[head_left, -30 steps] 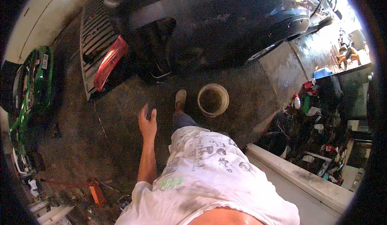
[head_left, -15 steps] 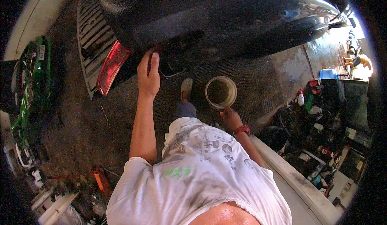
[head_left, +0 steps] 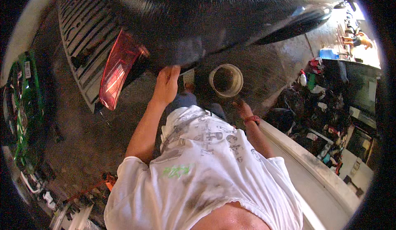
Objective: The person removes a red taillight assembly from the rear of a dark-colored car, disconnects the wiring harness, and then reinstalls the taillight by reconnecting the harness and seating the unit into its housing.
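Note:
A glossy black vehicle body panel (head_left: 222, 19) curves across the top. My left hand (head_left: 167, 85) is at its lower edge, with the fingers bent against the edge and their tips partly hidden. Left of this hand, a red tail light (head_left: 119, 71) sits at the panel's corner. My right hand (head_left: 243, 109) hangs low on the right, with a red band on the wrist. A pale round bucket (head_left: 238, 87) stands just beyond it; whether the fingers touch the bucket is unclear. The right fingers are dark and blurred.
Beside the tail light lies a dark ribbed surface (head_left: 82, 36). A green vehicle part (head_left: 31, 102) is at the far left. Cluttered parts and tools (head_left: 317, 102) fill the right side, next to a long white ledge (head_left: 305, 168). My foot (head_left: 189, 78) is on the dark floor.
My left hand has moved right along the panel's lower edge, away from the tail light. The view has shifted slightly, and my right hand sits a little farther right of the bucket.

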Motion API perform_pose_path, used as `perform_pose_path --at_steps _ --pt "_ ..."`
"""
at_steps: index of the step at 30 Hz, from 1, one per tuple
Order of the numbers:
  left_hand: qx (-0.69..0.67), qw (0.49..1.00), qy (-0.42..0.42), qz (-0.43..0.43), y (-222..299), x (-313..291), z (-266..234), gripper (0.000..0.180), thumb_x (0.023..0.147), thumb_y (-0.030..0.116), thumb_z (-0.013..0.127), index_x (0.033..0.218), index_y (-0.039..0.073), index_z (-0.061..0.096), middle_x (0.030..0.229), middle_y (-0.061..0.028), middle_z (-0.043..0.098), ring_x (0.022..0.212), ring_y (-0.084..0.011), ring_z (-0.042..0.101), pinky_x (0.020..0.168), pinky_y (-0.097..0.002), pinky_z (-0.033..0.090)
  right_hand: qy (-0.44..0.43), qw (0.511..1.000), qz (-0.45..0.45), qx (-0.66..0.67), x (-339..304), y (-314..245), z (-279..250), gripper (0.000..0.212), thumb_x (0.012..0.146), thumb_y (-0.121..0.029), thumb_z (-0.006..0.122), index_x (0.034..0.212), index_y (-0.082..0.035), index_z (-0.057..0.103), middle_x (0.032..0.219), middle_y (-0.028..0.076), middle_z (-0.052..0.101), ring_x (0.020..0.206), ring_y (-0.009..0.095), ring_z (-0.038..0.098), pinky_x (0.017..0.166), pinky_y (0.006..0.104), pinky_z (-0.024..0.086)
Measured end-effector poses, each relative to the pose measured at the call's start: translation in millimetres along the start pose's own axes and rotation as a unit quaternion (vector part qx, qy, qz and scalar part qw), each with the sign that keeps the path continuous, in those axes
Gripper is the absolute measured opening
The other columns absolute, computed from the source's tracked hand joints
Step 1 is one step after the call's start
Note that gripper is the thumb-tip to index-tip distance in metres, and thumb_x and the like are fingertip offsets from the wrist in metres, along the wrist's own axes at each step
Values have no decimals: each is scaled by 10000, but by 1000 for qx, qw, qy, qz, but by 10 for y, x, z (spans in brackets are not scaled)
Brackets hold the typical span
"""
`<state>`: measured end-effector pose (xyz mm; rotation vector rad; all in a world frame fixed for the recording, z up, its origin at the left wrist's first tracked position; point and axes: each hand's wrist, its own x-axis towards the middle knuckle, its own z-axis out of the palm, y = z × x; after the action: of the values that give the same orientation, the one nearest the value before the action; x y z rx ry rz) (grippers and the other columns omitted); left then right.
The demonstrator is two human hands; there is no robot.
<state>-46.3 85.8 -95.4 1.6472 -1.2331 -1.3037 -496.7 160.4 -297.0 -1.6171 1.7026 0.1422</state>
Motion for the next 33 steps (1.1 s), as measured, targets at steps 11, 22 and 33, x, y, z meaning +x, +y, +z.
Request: perform_pose_path --at_steps 11,22,33 --pt "60 986 -32 154 -330 -510 231 671 1113 511 412 1595 44 415 1621 -225 431 1487 -372 433 1242 -416 300 130 961 147 195 -1779 -340 1090 642 1006 -508 632 1360 27 608 1287 290 684 1236 433 644 1030 473 521" --pt "196 972 -121 36 -992 -1457 21 639 1045 383 641 1555 43 457 1529 -235 540 1381 -351 566 1084 -434 497 -70 963 239 100 -4179 826 4289 502 1032 -476 552 1366 -120 673 1304 224 701 1130 434 703 973 530 559" --pt "217 960 -177 9 -849 -1928 -549 555 1046 337 656 1529 98 521 1471 -176 603 1344 -275 593 1099 -401 489 128 874 350 312 -3153 179 3719 684 997 -551 613 1370 22 634 1338 261 675 1286 408 626 1093 451 477"
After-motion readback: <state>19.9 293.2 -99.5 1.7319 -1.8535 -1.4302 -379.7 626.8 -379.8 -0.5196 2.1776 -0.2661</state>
